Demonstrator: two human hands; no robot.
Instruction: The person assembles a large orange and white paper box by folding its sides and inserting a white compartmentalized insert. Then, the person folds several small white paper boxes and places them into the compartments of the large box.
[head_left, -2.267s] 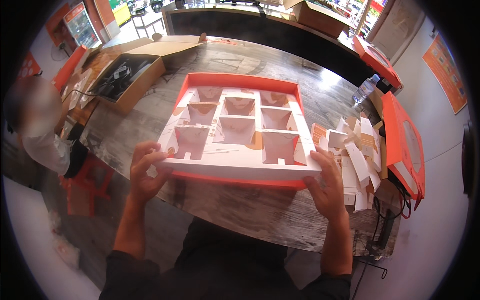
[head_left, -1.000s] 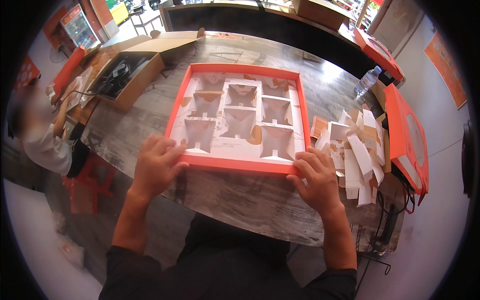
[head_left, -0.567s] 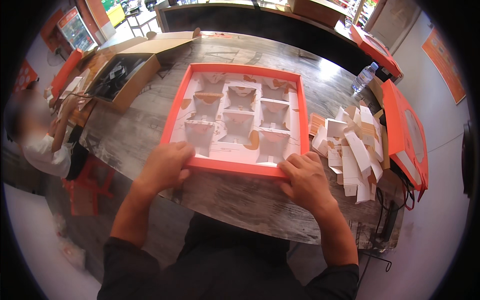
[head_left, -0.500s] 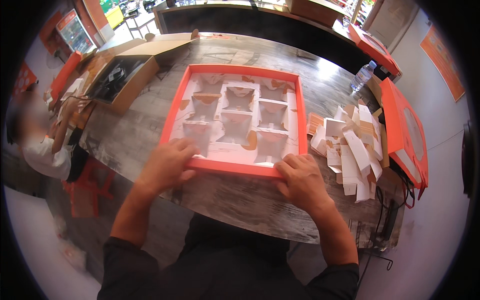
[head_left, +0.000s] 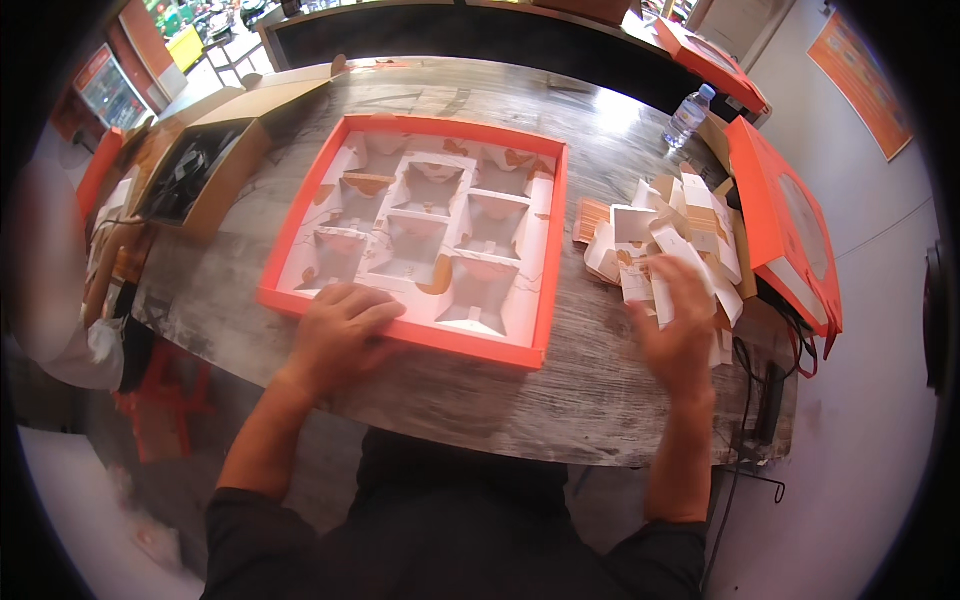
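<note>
A shallow red box (head_left: 548, 270) lies on the table, fitted with a white cardboard insert (head_left: 375, 262) of several square compartments. My left hand (head_left: 345, 328) grips its near rim, fingers hooked over the edge into the front left corner area. Off to the right, my right hand (head_left: 682, 335) reaches over a heap of folded white cardboard pieces (head_left: 700, 215). Its fingers are curved and apart, with nothing seen between them. Part of the heap is hidden behind that hand.
A red lidded box with a round window (head_left: 790, 215) leans at the right, cables (head_left: 745, 375) below it. Behind the heap stands a water bottle (head_left: 690, 115). On the left are an open brown carton (head_left: 215, 190) and a blurred co-worker (head_left: 60, 270). The grey table (head_left: 450, 410) curves nearby.
My right hand has let go of the red box and moved right to the cardboard heap. The box has turned slightly under my left hand. The whole view has shifted a little.
</note>
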